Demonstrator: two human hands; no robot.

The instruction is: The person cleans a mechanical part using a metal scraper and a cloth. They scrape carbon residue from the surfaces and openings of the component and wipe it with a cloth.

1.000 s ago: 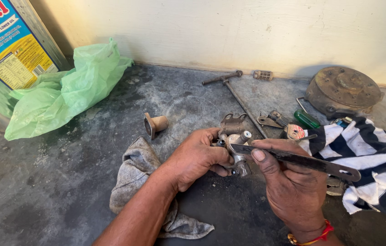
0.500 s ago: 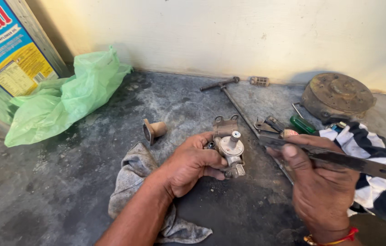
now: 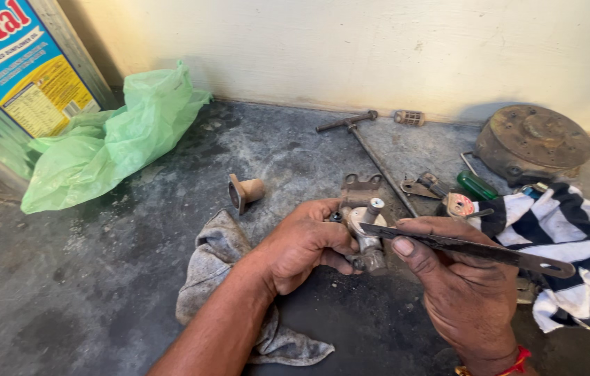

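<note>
So the flat metal blade runs pretty much sideways, long axis left to right, tip resting on the small metal valve part and the holed end out over the striped cloth. Right hand has it pinched between thumb and curled fingers, wrist low. Left hand is wrapped tight around the valve part, holding it just above the dark floor, stubby stem pointing up. One blade, one valve part, one grey rag under the left forearm, one tan flanged tube nearby.
</note>
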